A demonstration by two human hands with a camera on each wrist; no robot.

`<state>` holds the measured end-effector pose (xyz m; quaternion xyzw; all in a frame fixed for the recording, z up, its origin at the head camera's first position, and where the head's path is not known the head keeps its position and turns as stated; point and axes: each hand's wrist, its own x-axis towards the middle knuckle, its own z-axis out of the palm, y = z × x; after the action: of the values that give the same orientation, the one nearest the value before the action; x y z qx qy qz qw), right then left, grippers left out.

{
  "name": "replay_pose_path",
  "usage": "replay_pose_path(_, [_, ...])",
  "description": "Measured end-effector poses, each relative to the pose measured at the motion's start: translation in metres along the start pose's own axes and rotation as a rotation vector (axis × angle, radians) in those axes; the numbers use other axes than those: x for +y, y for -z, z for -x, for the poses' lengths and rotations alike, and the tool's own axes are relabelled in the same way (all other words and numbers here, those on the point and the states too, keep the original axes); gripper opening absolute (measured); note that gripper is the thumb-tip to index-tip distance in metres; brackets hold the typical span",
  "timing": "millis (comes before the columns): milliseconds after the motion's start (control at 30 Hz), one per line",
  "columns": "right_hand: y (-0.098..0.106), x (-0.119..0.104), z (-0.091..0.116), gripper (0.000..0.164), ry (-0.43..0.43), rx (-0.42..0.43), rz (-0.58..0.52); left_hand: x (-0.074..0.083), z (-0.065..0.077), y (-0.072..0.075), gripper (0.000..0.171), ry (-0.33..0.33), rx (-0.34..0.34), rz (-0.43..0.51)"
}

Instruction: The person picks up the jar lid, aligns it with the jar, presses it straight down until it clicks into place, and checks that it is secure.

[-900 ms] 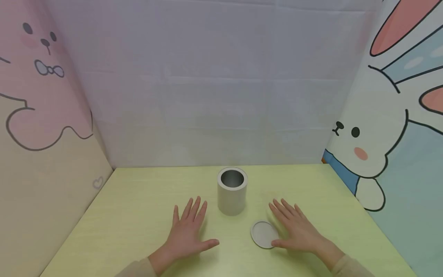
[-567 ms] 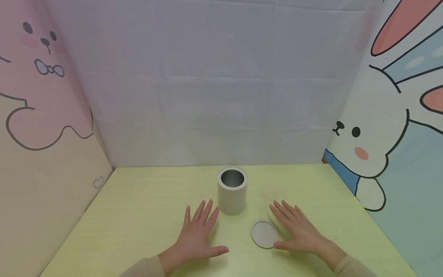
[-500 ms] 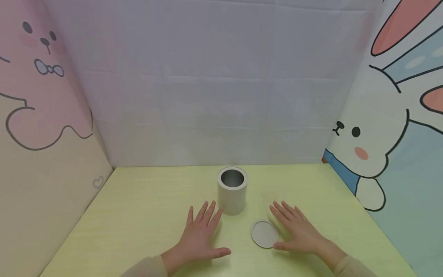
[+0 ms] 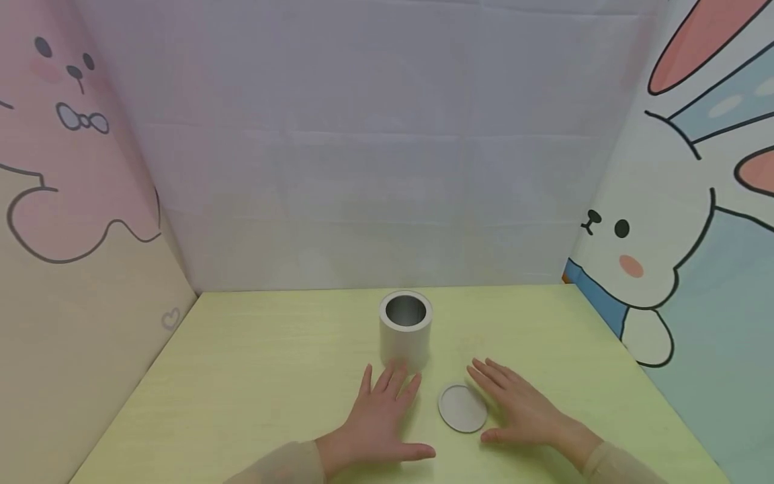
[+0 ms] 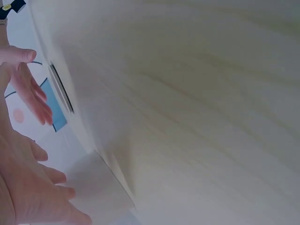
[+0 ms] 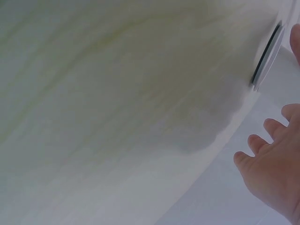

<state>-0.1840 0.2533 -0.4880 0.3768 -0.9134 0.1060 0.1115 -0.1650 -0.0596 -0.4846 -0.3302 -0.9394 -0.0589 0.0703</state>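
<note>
A white cylindrical canister [image 4: 405, 343] with a dark metallic hollow stands upright in the middle of the table. In front of it and to the right lies a round, pale, rimmed disc [image 4: 462, 409], flat on the tabletop. My left hand [image 4: 383, 420] spreads its fingers just in front of the canister, fingertips overlapping its base in the head view, and it holds nothing. Beside the disc's right edge, my right hand [image 4: 523, 410] hovers with extended fingers, thumb close to the rim. The left wrist view shows the canister's side [image 5: 101, 183] beyond the left fingers [image 5: 56, 176].
The pale yellow table [image 4: 260, 356] is bounded by a white cloth backdrop [image 4: 375, 148] behind. A pink cartoon panel [image 4: 84, 168] stands at the left and a rabbit-print panel [image 4: 677, 222] at the right.
My left hand has moved right, toward the front of the canister. The right hand has shifted only slightly, its thumb now off the disc's edge. Canister and disc have stayed in place.
</note>
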Motion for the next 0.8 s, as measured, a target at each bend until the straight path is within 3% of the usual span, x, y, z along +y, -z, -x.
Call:
replay_pose_path(433, [0.000,0.005,-0.004,0.104,-0.040,-0.079,-0.136,0.026,-0.023,-0.011,0.115,0.027,-0.102,0.166])
replay_pose_path(800, [-0.006,0.009,-0.001,0.100,-0.022,-0.110,-0.173,0.038,-0.030,-0.022,0.111,0.090,-0.122,0.246])
